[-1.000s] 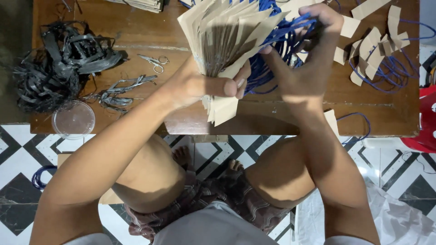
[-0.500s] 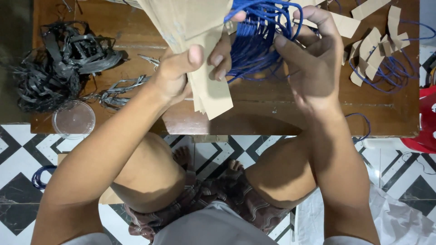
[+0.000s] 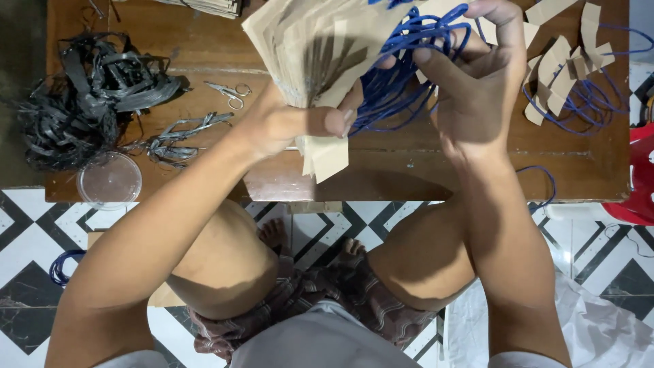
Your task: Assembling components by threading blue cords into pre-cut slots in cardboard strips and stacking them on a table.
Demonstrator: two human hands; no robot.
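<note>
Since half a second ago our fanned stack of tan paper tags (image 3: 306, 48) has tipped back, its edges facing us again. Our left hand (image 3: 286, 123) pinches the stack above the table's (image 3: 204, 61) near edge so the tags stay fanned, while our right hand (image 3: 477, 82) curls its fingers through the blue cord loops (image 3: 402, 75), keeping them gathered clear of the scissors (image 3: 231, 92).
</note>
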